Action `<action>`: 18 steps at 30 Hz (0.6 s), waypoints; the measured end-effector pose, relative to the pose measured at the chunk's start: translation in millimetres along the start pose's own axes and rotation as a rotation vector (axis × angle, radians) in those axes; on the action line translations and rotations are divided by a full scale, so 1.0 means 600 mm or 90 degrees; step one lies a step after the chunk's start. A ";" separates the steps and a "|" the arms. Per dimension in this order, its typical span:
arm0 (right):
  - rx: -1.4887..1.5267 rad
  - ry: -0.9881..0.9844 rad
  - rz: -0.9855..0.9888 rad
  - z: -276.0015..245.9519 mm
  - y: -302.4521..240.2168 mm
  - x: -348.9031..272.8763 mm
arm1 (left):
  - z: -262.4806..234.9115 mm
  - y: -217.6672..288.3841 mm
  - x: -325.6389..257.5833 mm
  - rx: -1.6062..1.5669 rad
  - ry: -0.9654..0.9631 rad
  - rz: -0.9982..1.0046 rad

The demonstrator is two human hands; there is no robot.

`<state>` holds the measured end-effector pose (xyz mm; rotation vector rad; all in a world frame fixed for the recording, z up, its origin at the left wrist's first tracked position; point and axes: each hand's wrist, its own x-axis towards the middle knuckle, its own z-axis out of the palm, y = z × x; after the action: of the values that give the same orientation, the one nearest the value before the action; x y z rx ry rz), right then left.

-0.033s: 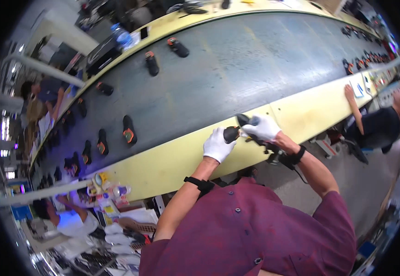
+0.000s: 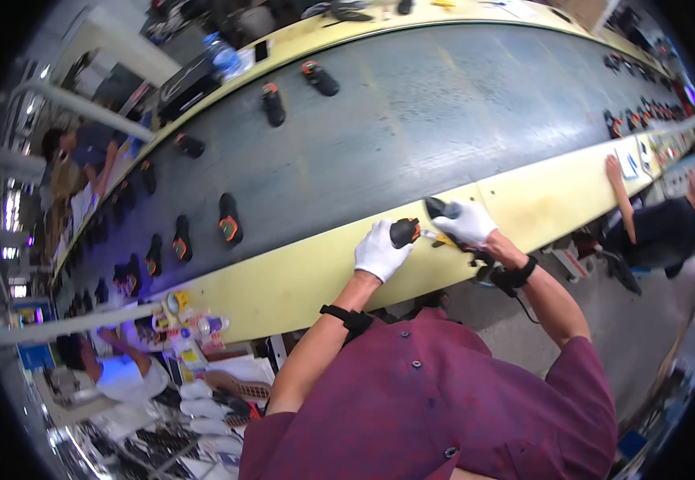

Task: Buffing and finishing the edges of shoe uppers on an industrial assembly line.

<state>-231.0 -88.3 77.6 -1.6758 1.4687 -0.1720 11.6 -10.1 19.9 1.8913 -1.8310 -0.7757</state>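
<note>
In my white-gloved left hand is a black shoe with an orange edge, held above the yellow bench edge. The fingers wrap round its side. Just to the right, my gloved right hand is closed on a dark object with a rounded black end. Its exact kind is hard to make out. A small yellow and silver piece shows between the two hands. Black bands circle both my wrists.
Beyond the yellow bench runs a wide grey conveyor belt with several black and orange shoes, one of them nearest. A co-worker sits at the right, others at the left. Tape and bottles crowd the left bench.
The view has shifted slightly. My right hand has drawn a little away from the shoe, widening the gap between them, and the shoe has turned so more of its orange edge shows.
</note>
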 end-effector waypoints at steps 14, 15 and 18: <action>-0.165 0.320 0.103 -0.019 0.336 0.119 | -0.022 -0.252 -0.090 -0.775 -0.084 -0.614; -0.165 0.327 0.107 -0.018 0.334 0.119 | -0.032 -0.256 -0.075 -0.759 -0.045 -0.610; -0.161 0.337 0.161 -0.020 0.303 0.107 | -0.070 -0.274 -0.004 -0.732 0.084 -0.595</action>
<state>-353.2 -134.5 -64.4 -1.6983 2.1595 -0.3193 165.5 -0.8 -50.8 1.7261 -0.0924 -1.4781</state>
